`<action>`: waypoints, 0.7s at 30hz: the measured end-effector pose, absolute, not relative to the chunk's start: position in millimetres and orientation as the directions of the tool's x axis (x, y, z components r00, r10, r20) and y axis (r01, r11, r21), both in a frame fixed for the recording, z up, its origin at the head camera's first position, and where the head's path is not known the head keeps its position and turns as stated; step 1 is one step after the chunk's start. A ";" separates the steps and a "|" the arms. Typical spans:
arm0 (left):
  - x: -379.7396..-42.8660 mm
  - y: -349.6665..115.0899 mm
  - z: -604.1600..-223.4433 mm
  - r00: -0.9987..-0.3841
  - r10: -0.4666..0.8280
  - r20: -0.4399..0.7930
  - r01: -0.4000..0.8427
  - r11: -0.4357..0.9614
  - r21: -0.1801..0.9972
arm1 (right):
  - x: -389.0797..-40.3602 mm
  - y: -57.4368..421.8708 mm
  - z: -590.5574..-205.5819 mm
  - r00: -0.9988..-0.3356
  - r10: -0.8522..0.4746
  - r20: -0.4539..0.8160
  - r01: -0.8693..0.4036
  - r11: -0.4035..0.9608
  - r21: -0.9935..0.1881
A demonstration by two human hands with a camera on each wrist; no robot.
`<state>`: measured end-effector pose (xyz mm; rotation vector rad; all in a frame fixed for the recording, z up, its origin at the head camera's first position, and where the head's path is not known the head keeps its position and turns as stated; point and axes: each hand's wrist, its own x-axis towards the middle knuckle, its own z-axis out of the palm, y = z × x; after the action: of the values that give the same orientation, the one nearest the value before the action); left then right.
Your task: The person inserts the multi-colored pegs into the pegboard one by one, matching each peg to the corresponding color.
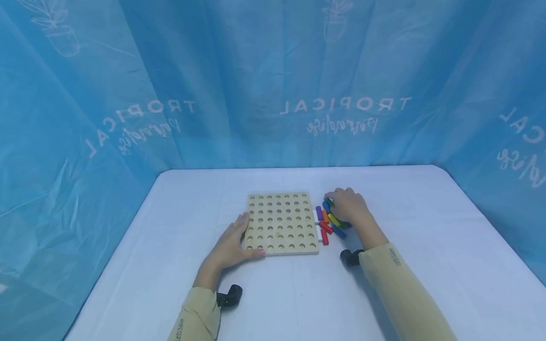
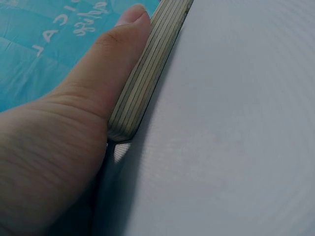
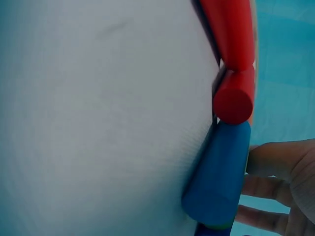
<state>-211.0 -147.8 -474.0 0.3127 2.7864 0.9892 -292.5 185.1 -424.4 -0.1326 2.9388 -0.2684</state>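
Observation:
A square wooden pegboard (image 1: 279,223) with rows of round holes lies on the white table. My left hand (image 1: 230,244) rests at its near left corner, fingers along the left side and thumb on the front edge. In the left wrist view, the thumb (image 2: 106,64) lies against the layered edge of the board (image 2: 142,83). My right hand (image 1: 350,208) is over a pile of coloured pegs at the board's right, its fingertips touching the far pegs and partly hidden. In the right wrist view, a blue peg (image 3: 219,172) and a red peg (image 3: 234,101) lie before the spread fingers.
Red, white, purple, orange, yellow, green and blue pegs lie close together, some against the board's right edge. White cloth covers the table (image 1: 294,293). A blue printed curtain (image 1: 264,85) hangs behind and at both sides.

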 end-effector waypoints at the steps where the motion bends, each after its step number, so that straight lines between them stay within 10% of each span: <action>1: -211.2 -147.8 -473.8 -0.964 0.253 -0.085 0.142 0.757 0.637 | -293.2 184.7 -423.8 -0.978 -0.104 -0.179 -0.069 0.979 -0.193; 21: -209.4 -147.4 -471.4 -0.960 0.264 -0.097 0.141 0.751 0.645 | -303.6 189.5 -426.3 -0.991 -0.086 -0.102 -0.062 0.974 -0.219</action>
<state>-209.4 -147.4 -471.4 0.3231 2.7668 0.9963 -303.6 189.5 -426.3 -0.1139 3.0106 -0.3287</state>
